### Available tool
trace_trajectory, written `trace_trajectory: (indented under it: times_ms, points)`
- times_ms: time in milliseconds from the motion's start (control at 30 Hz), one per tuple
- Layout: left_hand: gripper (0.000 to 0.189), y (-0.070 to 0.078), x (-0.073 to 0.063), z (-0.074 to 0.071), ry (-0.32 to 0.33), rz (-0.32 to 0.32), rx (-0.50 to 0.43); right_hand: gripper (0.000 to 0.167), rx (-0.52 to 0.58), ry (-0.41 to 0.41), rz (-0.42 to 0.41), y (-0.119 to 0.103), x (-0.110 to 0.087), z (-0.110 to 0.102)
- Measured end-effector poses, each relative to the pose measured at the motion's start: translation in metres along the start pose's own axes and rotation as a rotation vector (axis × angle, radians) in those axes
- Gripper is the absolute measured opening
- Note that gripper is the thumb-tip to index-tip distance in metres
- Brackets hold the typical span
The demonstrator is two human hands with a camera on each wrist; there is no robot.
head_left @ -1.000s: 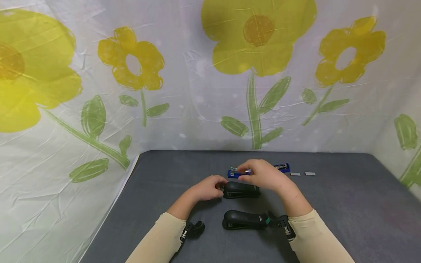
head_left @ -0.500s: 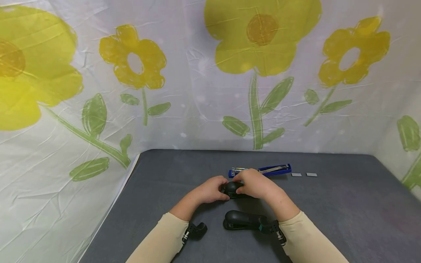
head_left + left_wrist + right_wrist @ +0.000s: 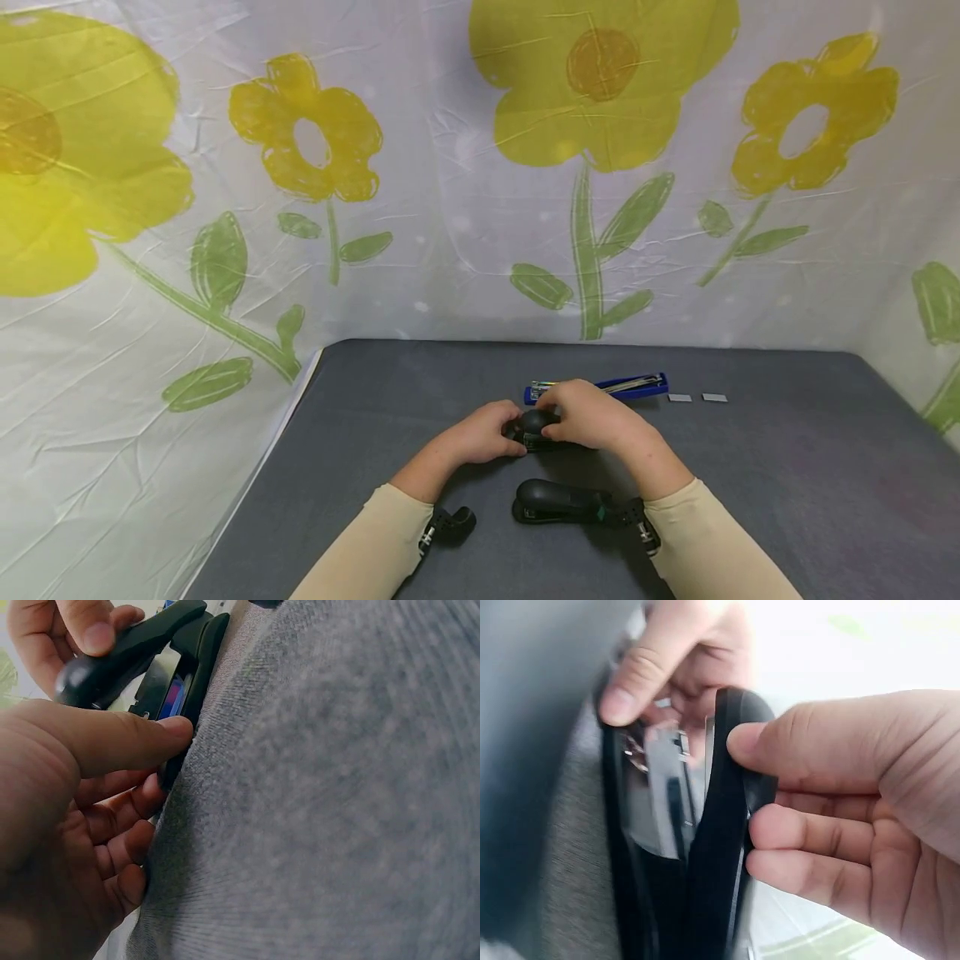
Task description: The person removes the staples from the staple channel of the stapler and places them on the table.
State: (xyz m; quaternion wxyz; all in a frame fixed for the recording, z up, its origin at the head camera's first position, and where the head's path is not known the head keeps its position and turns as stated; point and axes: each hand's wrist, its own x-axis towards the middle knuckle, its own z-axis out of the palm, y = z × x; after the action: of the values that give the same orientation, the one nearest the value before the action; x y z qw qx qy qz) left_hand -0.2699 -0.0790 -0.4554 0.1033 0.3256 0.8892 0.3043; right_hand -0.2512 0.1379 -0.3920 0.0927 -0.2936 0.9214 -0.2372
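A black stapler (image 3: 536, 422) lies across the grey table, its front end between my two hands. In the left wrist view, my left hand (image 3: 82, 757) pinches its base (image 3: 211, 656) near the front, thumb against one side. My right hand (image 3: 847, 802) grips the top arm (image 3: 724, 817) between thumb and fingers. That arm stands raised from the base, and the metal staple magazine (image 3: 666, 787) shows between them. In the head view the hands cover much of the stapler.
Behind the hands lies a blue stapler (image 3: 637, 385), opened out flat. Two small pale staple strips, one (image 3: 679, 398) and another (image 3: 715, 398), lie to its right. A second black stapler (image 3: 558, 502) sits nearer me, beneath the right wrist camera. A flowered cloth (image 3: 450, 250) hangs behind the table.
My right hand came from over the blue stapler to the black stapler's top arm, which has been lifted from its base. My left hand has closed round the front end of the base.
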Motion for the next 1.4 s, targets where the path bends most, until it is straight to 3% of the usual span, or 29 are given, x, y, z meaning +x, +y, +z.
trace_trajectory:
  times_ms: [133, 400, 633, 900, 1133, 1400]
  points:
    - [0.027, -0.001, 0.001, 0.001, -0.009, 0.012, 0.001, 0.031, 0.091, 0.000, 0.012, 0.004, -0.005, -0.010]
    - [0.030, 0.000, 0.001, 0.003, -0.008, 0.023, 0.003, 0.065, 0.167, -0.024, -0.028, 0.010, -0.020, -0.031]
    - [0.030, 0.001, 0.002, 0.003, -0.004, 0.048, -0.010, 0.049, 0.169, -0.006, -0.011, 0.017, -0.032, -0.038]
    - [0.031, -0.002, 0.001, 0.003, 0.006, 0.020, 0.007, 0.043, 0.221, 0.083, 0.002, 0.027, -0.049, -0.036]
    - [0.029, 0.000, 0.001, 0.004, 0.012, -0.002, 0.022, 0.043, 0.234, 0.118, 0.024, 0.035, -0.061, -0.038]
    - [0.030, 0.000, 0.003, 0.005, 0.011, 0.025, 0.033, 0.045, 0.242, 0.149, 0.060, 0.042, -0.072, -0.041]
